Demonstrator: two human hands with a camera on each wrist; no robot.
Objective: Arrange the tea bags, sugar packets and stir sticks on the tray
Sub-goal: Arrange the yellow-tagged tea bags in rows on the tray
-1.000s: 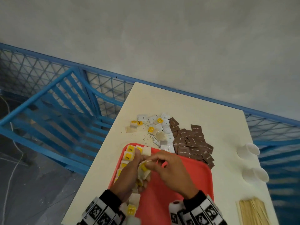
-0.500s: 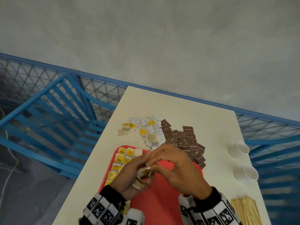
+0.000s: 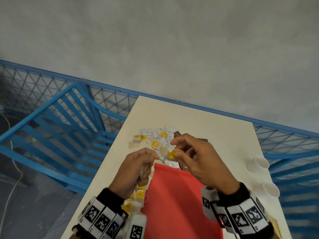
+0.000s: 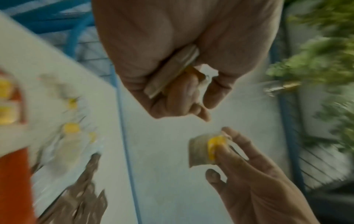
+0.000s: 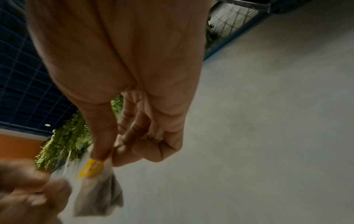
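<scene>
Right hand (image 3: 202,163) is pinching one tea bag (image 3: 170,153) by its yellow tag, thumb and finger pressed together on it, up above the far edge of the red tray (image 3: 181,195). Left hand (image 3: 136,171) is curling its fingers around a small bunch of tea bags (image 4: 170,74), close beside the right hand. More tea bags are lying in a row (image 3: 136,195) along the left side of the tray. Loose tea bags and white packets (image 3: 155,137) are sitting on the table (image 3: 207,121) past the tray, with brown packets (image 4: 76,203) next to them. Two white cups (image 3: 262,173) are standing at the right.
</scene>
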